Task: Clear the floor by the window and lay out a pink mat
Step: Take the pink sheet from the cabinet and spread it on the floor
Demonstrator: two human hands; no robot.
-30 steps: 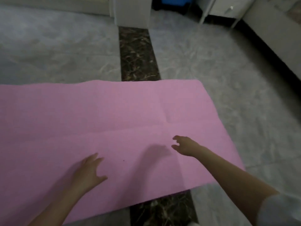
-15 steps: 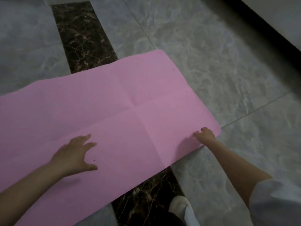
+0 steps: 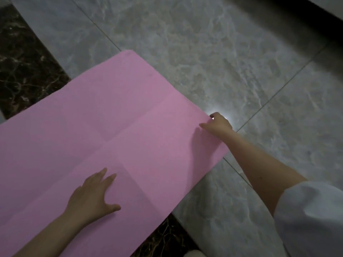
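The pink mat (image 3: 104, 130) lies unfolded on the tiled floor, with crossing fold creases near its middle. It runs off the left edge of the view. My left hand (image 3: 92, 197) rests flat on the mat near its front edge, fingers spread. My right hand (image 3: 217, 125) is at the mat's right short edge, about halfway along it. Its thumb lies on top of the mat and its fingers curl at the rim, pinching that edge.
Grey marble floor tiles (image 3: 213, 58) surround the mat on the right and at the back. A dark marble strip (image 3: 24, 62) runs under the mat. A dark gap below a pale furniture edge (image 3: 315, 17) lies at the top right. A pale shoe tip (image 3: 193, 254) shows at the bottom.
My right hand moved from the mat's near right corner farther along the short edge. My view tilted down and right; the left hand stayed flat on the mat.
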